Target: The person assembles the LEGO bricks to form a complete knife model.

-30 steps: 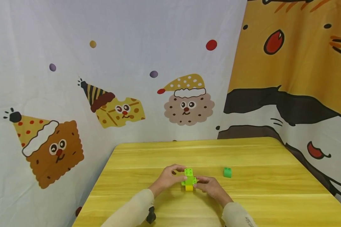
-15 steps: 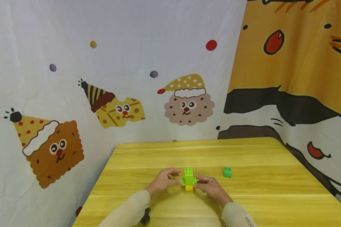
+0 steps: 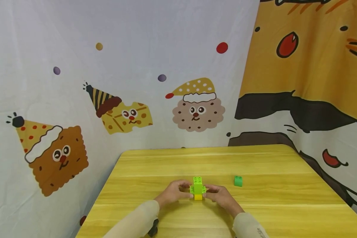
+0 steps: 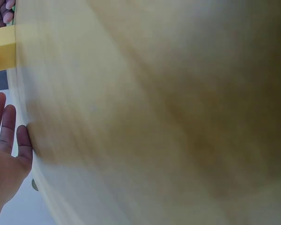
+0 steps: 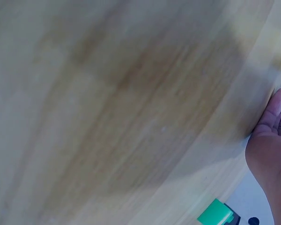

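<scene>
A small stack of toy building bricks [image 3: 197,189] stands on the table. Its lower yellow brick [image 3: 198,197] carries a crosswise lime green layer with studs showing on both sides, and a taller lime column rises from the middle. At the left end of that layer, my left hand [image 3: 174,192] pinches with thumb in front and fingertips behind. My right hand [image 3: 221,197] pinches the right end in the same way. In the left wrist view the yellow brick [image 4: 2,49] shows beyond my left hand's [image 4: 7,159] outer fingers, which are stretched out. The right wrist view shows my right hand [image 5: 271,136] low by the table.
A separate darker green brick [image 3: 238,181] lies on the wooden table [image 3: 256,165], behind and to the right of the stack. Cartoon-printed cloth [image 3: 137,66] hangs behind the table and along its sides. A dark band or device [image 3: 153,228] is under the left sleeve.
My left hand was at the tall lime column, drew back to the left, then came in again lower at the left end of the crosswise layer. My right hand has stayed in place.
</scene>
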The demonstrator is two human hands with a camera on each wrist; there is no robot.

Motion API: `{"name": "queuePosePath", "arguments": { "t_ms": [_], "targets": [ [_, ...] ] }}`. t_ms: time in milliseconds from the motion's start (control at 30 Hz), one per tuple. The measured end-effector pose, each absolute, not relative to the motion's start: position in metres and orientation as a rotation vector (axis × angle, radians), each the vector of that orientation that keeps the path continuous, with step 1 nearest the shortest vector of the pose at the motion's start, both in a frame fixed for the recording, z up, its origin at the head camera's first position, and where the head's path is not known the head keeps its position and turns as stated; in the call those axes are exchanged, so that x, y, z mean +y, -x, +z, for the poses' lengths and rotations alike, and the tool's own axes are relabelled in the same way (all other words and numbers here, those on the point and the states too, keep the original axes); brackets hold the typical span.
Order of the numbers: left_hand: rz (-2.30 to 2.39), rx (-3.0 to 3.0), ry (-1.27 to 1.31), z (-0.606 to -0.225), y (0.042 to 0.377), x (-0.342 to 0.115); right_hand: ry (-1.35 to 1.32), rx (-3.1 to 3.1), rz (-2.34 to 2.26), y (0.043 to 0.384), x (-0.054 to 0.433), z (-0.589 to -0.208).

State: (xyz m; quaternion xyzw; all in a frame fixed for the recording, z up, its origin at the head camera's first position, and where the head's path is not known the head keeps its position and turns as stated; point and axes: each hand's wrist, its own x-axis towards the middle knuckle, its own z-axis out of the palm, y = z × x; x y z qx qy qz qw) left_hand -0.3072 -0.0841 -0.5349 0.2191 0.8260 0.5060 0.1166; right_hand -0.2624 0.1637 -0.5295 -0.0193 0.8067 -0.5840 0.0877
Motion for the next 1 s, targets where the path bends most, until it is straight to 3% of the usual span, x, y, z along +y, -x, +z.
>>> {"name": "queuePosePath", "arguments": {
  "t_ms": [600,1000],
  "targets": [
    [1.497,2.425,-0.612,-0.537,0.305,-0.083,0.076,2.414,-1.797,0.264,0.177,-0.517],
    [1.505,2.421,-0.585,-0.536,0.303,-0.084,-0.096,2.594,-1.793,0.28,0.244,-0.498]
  ]
}}
